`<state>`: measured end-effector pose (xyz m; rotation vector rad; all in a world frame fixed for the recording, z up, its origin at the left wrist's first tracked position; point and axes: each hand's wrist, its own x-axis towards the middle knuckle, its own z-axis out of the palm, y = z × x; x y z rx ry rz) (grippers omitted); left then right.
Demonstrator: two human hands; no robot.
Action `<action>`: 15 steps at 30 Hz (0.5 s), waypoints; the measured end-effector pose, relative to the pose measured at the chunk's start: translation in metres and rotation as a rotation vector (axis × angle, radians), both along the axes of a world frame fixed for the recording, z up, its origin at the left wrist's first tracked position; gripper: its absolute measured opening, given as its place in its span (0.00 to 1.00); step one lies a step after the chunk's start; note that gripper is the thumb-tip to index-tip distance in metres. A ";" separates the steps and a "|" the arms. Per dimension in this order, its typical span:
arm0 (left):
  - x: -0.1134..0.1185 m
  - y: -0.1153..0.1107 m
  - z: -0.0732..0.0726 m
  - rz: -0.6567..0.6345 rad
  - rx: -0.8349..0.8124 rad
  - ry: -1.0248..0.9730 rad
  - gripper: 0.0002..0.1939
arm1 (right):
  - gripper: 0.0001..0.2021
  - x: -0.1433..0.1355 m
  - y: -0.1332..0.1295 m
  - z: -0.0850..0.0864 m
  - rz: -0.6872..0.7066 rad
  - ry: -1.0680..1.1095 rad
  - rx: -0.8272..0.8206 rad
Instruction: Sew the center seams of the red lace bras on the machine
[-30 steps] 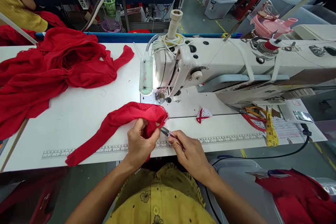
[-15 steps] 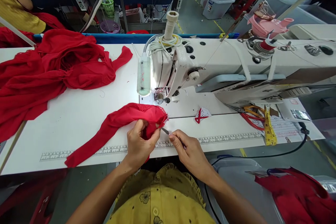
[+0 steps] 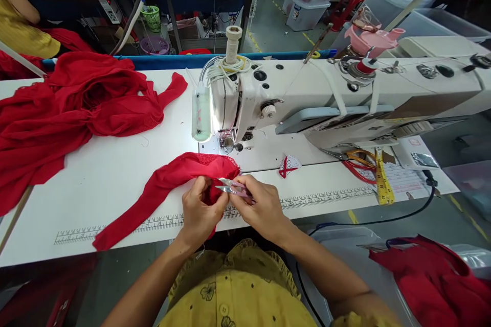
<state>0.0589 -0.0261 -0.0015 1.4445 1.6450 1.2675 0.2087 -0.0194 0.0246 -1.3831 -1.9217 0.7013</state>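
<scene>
Left hand: my left hand (image 3: 200, 210) is closed, thumb and fingers pinching a bunched fold of the red garment piece (image 3: 172, 182) at the near edge of the table (image 3: 115, 173).
Right hand: my right hand (image 3: 258, 206) is curled around the thread snips (image 3: 230, 187), whose blades point toward 9 o'clock and meet the fabric right at my left fingertips.
Where the piece lies: it sits at about 6 o'clock from the needle area of the sewing machine (image 3: 307, 97), with a long tail trailing off toward 8 o'clock across the printed ruler strip (image 3: 153, 222) on the table edge.
How it will handle: I judge it light, soft and limp, thin enough to slide and bunch; the lace-like edge near the snips looks delicate and easy to nick.
Where to hold: close beside the spot being worked, pinched taut between thumb and forefinger, so the cloth does not fold into the blades.
Around me: a heap of red fabric (image 3: 69, 107) lies at 10 o'clock; a small red and white label (image 3: 288, 165) lies at 2 o'clock from my hands; a yellow tape measure (image 3: 381, 179) and scissors (image 3: 358, 158) lie at 3 o'clock under the machine arm.
Others: a person's yellow sleeve (image 3: 19, 30) shows at the far left.
</scene>
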 end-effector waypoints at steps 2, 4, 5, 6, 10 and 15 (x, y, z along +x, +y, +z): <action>0.000 0.000 0.000 -0.005 -0.017 -0.019 0.11 | 0.06 -0.002 0.006 -0.002 0.016 0.025 -0.037; 0.000 0.000 0.001 -0.030 -0.038 -0.064 0.11 | 0.05 0.000 0.010 -0.004 0.002 0.080 -0.087; 0.000 0.001 0.001 -0.048 -0.051 -0.090 0.10 | 0.05 0.001 0.011 -0.005 -0.017 0.108 -0.107; -0.001 0.001 0.002 -0.066 -0.066 -0.118 0.10 | 0.05 0.002 0.012 -0.006 -0.038 0.133 -0.122; -0.002 0.004 0.005 -0.115 -0.113 -0.223 0.11 | 0.08 0.005 0.016 -0.008 -0.054 0.226 -0.191; -0.004 0.006 0.004 -0.137 -0.142 -0.281 0.15 | 0.13 0.006 0.019 -0.009 -0.029 0.317 -0.278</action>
